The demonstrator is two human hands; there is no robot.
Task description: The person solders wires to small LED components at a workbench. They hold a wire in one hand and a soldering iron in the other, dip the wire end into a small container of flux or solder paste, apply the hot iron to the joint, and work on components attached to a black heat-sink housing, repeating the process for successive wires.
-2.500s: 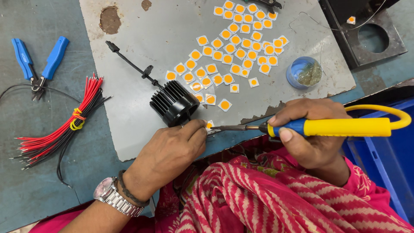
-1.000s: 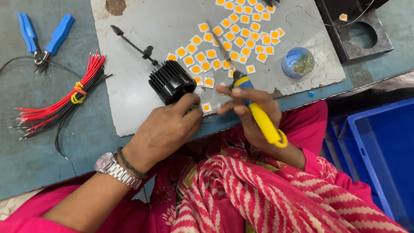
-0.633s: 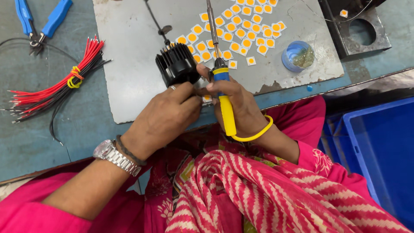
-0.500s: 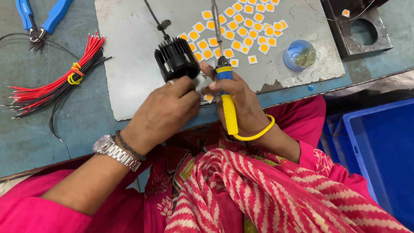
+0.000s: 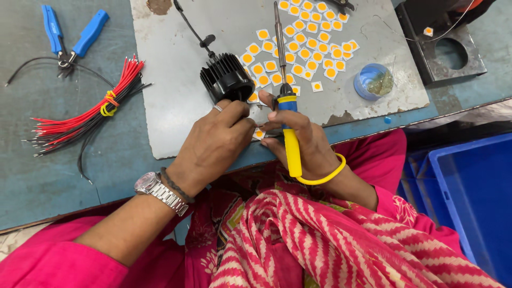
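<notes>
The left hand (image 5: 213, 144) closes its grip on a black finned heat sink (image 5: 226, 80) on the grey mat (image 5: 170, 69). The right hand (image 5: 301, 136) wraps shut around a yellow-handled soldering iron (image 5: 285, 101), tip pointing to 12 o'clock over scattered square chips (image 5: 298, 37). At 9 o'clock on the bench (image 5: 32, 160) lie red wires (image 5: 90, 114); at 2 o'clock, a blue cup (image 5: 373, 81).

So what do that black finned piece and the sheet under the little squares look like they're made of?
The black finned piece in the left hand looks like metal with a matte black coating, judging by its thin, even ribs; moulded plastic is possible. The grey sheet looks like bare dull metal, with rust-brown patches and worn edges.
</notes>
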